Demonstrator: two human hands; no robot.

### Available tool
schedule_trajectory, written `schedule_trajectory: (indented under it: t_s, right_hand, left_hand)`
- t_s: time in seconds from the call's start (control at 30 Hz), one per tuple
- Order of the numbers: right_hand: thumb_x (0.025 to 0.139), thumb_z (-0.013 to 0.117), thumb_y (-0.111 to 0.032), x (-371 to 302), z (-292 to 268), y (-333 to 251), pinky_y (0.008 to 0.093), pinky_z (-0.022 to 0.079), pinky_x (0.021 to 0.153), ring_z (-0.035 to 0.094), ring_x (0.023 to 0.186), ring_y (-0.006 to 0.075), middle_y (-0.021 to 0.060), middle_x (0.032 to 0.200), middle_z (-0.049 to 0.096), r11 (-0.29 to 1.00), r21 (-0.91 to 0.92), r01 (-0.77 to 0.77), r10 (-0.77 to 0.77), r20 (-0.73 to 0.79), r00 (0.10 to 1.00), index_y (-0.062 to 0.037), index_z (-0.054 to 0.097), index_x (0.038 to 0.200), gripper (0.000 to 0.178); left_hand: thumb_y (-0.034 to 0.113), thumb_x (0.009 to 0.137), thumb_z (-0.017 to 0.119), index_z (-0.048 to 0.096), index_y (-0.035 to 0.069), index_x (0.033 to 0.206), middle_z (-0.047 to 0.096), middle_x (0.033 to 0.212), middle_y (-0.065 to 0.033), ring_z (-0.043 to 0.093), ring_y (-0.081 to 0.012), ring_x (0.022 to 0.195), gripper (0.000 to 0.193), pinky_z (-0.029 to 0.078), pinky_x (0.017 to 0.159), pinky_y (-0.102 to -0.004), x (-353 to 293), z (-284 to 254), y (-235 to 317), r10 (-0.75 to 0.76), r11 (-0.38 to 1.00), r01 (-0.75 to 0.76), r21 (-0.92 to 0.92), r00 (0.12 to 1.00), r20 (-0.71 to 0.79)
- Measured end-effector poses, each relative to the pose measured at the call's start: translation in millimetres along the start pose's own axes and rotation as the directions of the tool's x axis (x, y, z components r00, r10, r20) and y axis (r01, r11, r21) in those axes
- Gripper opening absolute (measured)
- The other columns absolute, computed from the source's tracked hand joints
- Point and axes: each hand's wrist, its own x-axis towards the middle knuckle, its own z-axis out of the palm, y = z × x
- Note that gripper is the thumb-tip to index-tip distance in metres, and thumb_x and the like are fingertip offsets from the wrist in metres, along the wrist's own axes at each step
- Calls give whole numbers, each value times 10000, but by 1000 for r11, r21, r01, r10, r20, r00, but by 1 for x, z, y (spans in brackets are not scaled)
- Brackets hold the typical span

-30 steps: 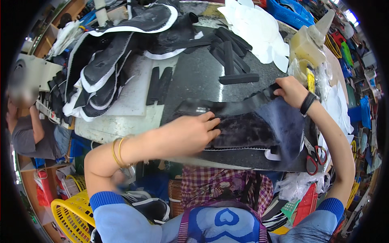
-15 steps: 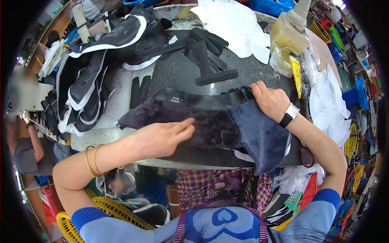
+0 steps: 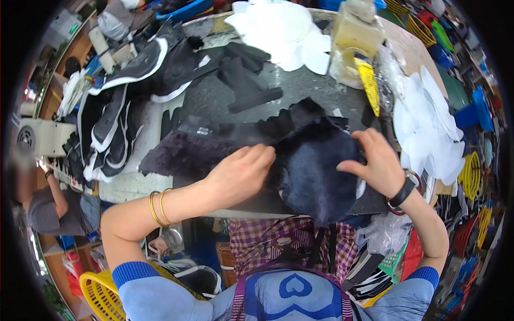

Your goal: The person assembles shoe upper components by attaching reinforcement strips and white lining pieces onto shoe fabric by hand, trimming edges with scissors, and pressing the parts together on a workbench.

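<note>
A dark plush shoe-upper piece (image 3: 321, 179) with a smooth black band along its far edge lies across the near part of the work surface. My left hand (image 3: 243, 174) is over its middle, the fingers curled together on the plush and the fold there. At the piece's right end my right hand (image 3: 377, 163) has its thumb and fingers spread apart, close to the edge of the plush. Loose black strips (image 3: 256, 100) lie beyond the piece. Scissors with red handles (image 3: 415, 187) are partly hidden behind my right wrist.
Black shoe parts with white edges (image 3: 110, 125) are piled at the left. White cut pieces (image 3: 273, 29) lie at the back, and more white pieces (image 3: 425, 128) at the right. A yellowish plastic container (image 3: 357, 32) stands behind a yellow packet (image 3: 367, 85). Another person (image 3: 56, 206) sits far left.
My right hand has come off the band's right end, moved nearer and spread its fingers. My left hand has shifted right with fingers curled in. The plush piece's right part has bunched up.
</note>
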Motion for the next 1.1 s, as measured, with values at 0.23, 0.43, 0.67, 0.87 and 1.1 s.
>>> schedule_trajectory:
  t_s: [0.23, 0.43, 0.67, 0.87, 1.1]
  right_hand:
    - [652, 751, -138, -14, 11, 5, 353, 432, 819, 506, 912, 302, 113, 965, 510, 986, 166, -28, 19, 54, 998, -72, 515, 1201, 601]
    - [636, 751, -140, 1, 23, -24, 357, 407, 783, 493, 950, 264, 99, 936, 513, 974, -12, 226, -226, -44, 973, -49, 560, 1094, 506]
    - [629, 734, -115, 22, 24, -38, 345, 371, 778, 484, 943, 240, 69, 947, 518, 970, -93, 226, -227, -3, 974, -80, 552, 866, 301]
    - [751, 690, -179, 22, 1, -49, 327, 440, 536, 591, 596, 204, 103, 668, 588, 896, 442, -28, -65, 192, 979, -7, 528, 868, 264]
    - [654, 749, -146, -14, -1, -34, 362, 462, 645, 578, 702, 263, 125, 718, 547, 955, 179, 237, -280, 280, 918, -5, 546, 813, 294]
  left_hand:
    - [118, 697, 545, 511, 82, 1255, 500, 1148, -155, 518, -264, 935, 560, 493, 769, -295, -30, -13, 36, -76, 990, 78, -114, 997, 21]
    - [114, 697, 539, 490, 58, 1281, 483, 1149, -166, 491, -307, 999, 589, 466, 853, -331, -39, -10, 46, -126, 990, 127, -69, 992, 18]
    - [121, 704, 536, 482, 58, 1290, 476, 1151, -149, 492, -308, 987, 592, 446, 879, -357, -42, -5, 52, -151, 988, 150, -26, 989, -14]
    - [133, 702, 540, 489, 65, 1284, 488, 1146, -143, 497, -307, 977, 588, 457, 867, -359, -47, -2, 50, -164, 984, 161, -80, 986, -36]
    - [130, 723, 553, 536, 48, 1162, 512, 1113, -139, 529, -306, 980, 447, 484, 830, -339, -48, 4, 46, -242, 950, 203, -238, 959, -148]
